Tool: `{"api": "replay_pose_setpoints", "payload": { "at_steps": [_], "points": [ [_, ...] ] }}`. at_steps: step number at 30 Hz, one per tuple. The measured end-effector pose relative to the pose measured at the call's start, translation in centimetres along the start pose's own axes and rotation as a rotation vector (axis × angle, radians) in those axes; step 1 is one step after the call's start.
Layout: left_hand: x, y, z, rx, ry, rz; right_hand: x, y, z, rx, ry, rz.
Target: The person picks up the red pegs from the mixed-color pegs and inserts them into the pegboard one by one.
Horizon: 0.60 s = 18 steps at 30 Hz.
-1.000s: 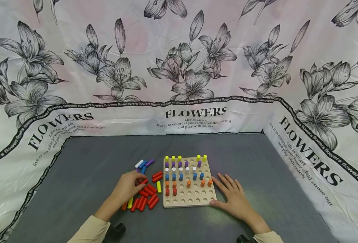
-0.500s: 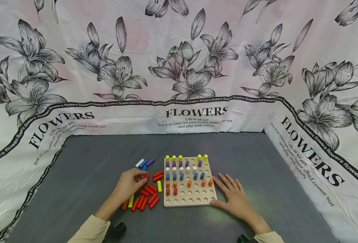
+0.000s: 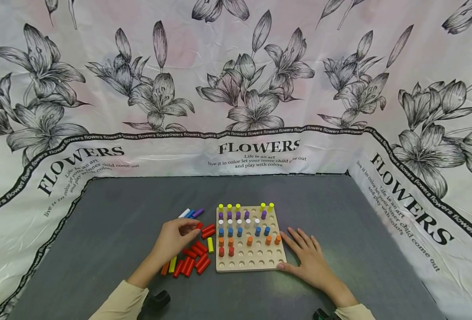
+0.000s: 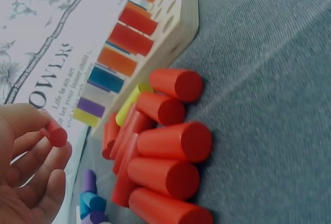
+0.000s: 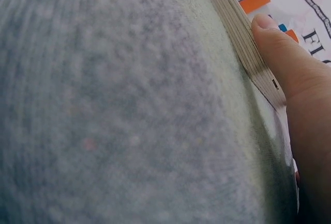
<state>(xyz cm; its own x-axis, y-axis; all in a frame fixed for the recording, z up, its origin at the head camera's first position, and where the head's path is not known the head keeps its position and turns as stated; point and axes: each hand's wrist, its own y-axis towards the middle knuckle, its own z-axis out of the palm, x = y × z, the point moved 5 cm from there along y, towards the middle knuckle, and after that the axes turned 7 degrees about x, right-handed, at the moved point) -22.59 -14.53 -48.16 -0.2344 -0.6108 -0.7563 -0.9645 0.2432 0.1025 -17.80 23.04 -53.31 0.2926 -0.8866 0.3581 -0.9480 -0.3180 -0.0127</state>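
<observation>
My left hand (image 3: 173, 238) pinches a red peg (image 4: 57, 135) between thumb and fingertips, raised above the loose pegs. Below it lies a pile of red pegs (image 4: 173, 141), with a yellow peg (image 3: 210, 245) by the board. The wooden pegboard (image 3: 252, 265) stands to the right, with rows of yellow, purple, white, blue and orange pegs. Two red pegs (image 3: 231, 252) stand at the left end of the row nearest the front that holds pegs. My right hand (image 3: 310, 264) rests spread at the board's right edge, its thumb on the near corner.
Beyond the left hand lie a white peg (image 3: 184, 213), a purple peg (image 3: 198, 213) and blue pegs. An orange peg (image 3: 165, 268) and another yellow peg (image 3: 173, 265) lie near the left wrist. A flower-printed cloth (image 3: 172, 155) walls the grey table (image 3: 120, 213).
The left hand has lifted a red peg from the pile and moved slightly right, toward the board. The right hand stays at the board's edge.
</observation>
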Motion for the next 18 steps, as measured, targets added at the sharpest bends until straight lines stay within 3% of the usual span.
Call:
{"api": "replay_pose_setpoints", "payload": {
  "at_steps": [9,18],
  "points": [
    [-1.5,-0.1,0.3,0.038,-0.07,-0.012,0.2,0.1,-0.2,0.008,-0.003,0.009],
    [-2.9,-0.1,1.0,0.024,-0.105,0.014,0.1,0.1,-0.1,0.004,-0.004,0.005]
  ]
}}
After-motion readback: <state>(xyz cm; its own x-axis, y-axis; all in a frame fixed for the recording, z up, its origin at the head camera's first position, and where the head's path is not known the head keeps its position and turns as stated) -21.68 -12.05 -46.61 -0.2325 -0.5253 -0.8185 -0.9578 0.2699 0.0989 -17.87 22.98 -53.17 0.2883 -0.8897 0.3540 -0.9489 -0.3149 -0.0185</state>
